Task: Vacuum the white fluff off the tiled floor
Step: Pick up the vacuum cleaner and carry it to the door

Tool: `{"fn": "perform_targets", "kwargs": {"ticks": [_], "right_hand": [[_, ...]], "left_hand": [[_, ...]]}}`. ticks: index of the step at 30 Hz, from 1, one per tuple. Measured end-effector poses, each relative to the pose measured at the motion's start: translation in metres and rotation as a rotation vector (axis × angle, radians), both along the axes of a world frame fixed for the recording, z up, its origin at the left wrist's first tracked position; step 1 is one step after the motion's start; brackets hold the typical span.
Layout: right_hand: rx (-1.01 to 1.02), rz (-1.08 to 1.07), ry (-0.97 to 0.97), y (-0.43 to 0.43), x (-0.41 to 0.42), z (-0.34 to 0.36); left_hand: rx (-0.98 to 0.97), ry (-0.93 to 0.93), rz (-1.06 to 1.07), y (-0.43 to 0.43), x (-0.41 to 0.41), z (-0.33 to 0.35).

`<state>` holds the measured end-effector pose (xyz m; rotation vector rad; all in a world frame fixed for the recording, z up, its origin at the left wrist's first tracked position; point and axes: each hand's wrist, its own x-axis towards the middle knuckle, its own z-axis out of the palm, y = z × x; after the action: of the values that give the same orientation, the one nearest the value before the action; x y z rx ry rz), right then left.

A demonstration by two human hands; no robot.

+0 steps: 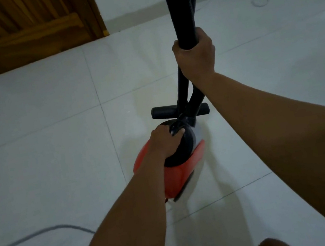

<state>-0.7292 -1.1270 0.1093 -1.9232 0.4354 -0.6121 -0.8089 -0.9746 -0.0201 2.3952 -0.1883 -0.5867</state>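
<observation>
Vacuum (176, 174), red, on floor (50, 119): our left hand (165, 141) curls fingers over its black top, our right hand (195, 58) wraps fingers round hose (181, 3).

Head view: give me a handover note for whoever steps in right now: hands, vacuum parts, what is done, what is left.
Left hand: grips the top handle of the red and white vacuum canister.
Right hand: grips the black hose, held upright.
Floor nozzle: just beyond the canister, over the tiled floor.
Grey cord: trails at lower left.
Done: cannot tell; no white fluff shows in view.
Left: probably find the fluff and run the nozzle over it.
</observation>
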Motion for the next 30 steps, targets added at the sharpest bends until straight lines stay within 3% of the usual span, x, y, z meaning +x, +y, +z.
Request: {"fn": "perform_targets", "kwargs": {"ticks": [8,14,30], "right_hand": [[0.032,0.142,0.061,0.050,0.044,0.168],[0.076,0.234,0.060,0.116,0.107,0.238],[0.130,0.514,0.107,0.383,0.378,0.285]], "left_hand": [[0.040,0.083,0.105,0.045,0.028,0.171],[-0.008,0.119,0.222,0.102,0.069,0.253],[-0.054,0.255,0.558,0.339,0.307,0.309]]}}
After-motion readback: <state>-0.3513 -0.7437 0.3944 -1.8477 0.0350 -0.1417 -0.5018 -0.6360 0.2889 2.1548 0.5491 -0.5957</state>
